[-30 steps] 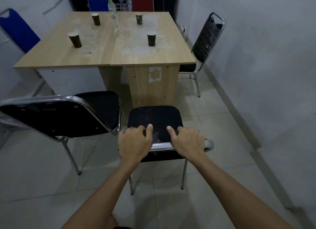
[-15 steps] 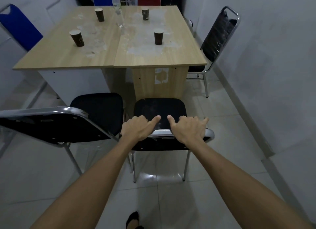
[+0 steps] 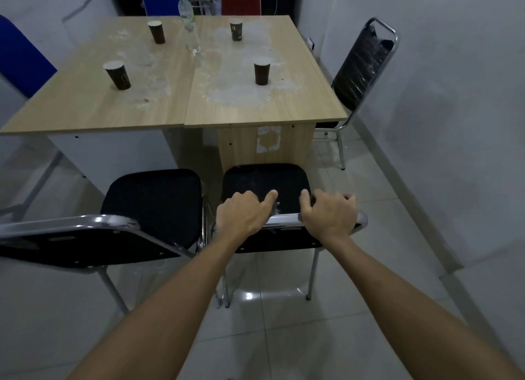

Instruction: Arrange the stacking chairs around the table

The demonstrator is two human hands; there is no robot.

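so the black chair (image 3: pixel 265 186) got shoved closer; seat now just ahead of the fingers, nearly at the table (image 3: pixel 264 107); left hand (image 3: pixel 241 215) and right hand (image 3: pixel 329 213) both clamped on its backrest, I think; almost placed

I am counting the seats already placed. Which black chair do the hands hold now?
The black chair at the table's near right side: both hands grip its chrome backrest rail. The neighbouring black chair stands untouched.

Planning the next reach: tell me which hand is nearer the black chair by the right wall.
Right. The right hand grips the chrome backrest on the side toward that wall chair; the left hand holds it farther away.
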